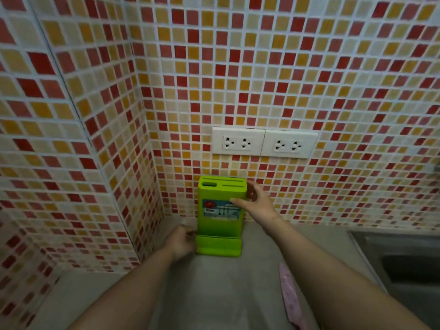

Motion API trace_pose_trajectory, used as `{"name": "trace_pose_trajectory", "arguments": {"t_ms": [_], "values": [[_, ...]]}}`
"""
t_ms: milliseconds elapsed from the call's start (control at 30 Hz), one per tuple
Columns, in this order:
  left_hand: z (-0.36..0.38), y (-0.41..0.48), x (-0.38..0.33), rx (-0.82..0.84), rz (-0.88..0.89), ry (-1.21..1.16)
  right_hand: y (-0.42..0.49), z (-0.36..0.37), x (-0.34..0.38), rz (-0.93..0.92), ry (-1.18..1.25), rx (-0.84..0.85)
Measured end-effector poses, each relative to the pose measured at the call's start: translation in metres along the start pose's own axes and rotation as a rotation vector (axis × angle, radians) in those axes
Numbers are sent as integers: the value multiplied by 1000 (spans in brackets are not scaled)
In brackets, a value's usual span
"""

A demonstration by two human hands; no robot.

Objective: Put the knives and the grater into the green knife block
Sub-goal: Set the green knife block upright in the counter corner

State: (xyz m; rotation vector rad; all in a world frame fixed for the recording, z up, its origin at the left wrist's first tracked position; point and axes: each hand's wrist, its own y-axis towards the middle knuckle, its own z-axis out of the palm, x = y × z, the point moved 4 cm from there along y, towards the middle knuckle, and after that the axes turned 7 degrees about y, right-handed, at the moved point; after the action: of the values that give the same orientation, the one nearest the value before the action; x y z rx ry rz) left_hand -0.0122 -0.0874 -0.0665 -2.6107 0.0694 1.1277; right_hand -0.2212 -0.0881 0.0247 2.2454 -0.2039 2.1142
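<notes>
Nothing is in the green knife block (220, 210) yet, as far as I can see: the slots on its top are all empty. So the task seems to be at its very beginning. One pink knife (291, 298) lies flat on the counter (214, 294), near the front edge on the right side, well apart from the block. I do not see other knives, and I do not see the grater; they may be out of the view.

The block stands upright in the back corner of the counter, close to the tiled wall (333, 91) and under the white sockets (264, 142). It is bright green, with a wider foot at the bottom, a colourful label on the front, and on the top several long thin slots and one oval hole.

Both hands are on the block. The right hand (256, 202) holds its upper right side, with the thumb on the front and the fingers curled around the edge behind. The left hand (182, 241) touches the foot at the lower left; it is blurred, and I cannot tell how its fingers are set. I judge the person is only placing or steadying the block.
</notes>
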Motion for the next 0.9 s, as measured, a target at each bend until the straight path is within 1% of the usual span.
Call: {"name": "trace_pose_trajectory", "arguments": {"t_ms": [33,133,167,200,233,367,567,767,900], "values": [[0,5,-1,58,33,77,3,1,-2,1,10,11],[4,20,16,37,-6,7,11,4,-10,23,66,52],[6,23,20,47,-6,30,13,3,-12,28,83,65],[4,22,17,22,13,56,14,2,-13,25,95,77],[4,21,17,47,7,48,13,2,-11,16,88,89],[7,14,16,62,34,27,4,-4,-10,6,62,115],[22,-36,10,100,147,21,-47,-27,-14,-21,57,82],[41,-93,20,114,133,-30,-110,-42,-23,-9,75,54],[52,-122,26,101,126,-46,-141,-44,-25,-17,36,56]]}}
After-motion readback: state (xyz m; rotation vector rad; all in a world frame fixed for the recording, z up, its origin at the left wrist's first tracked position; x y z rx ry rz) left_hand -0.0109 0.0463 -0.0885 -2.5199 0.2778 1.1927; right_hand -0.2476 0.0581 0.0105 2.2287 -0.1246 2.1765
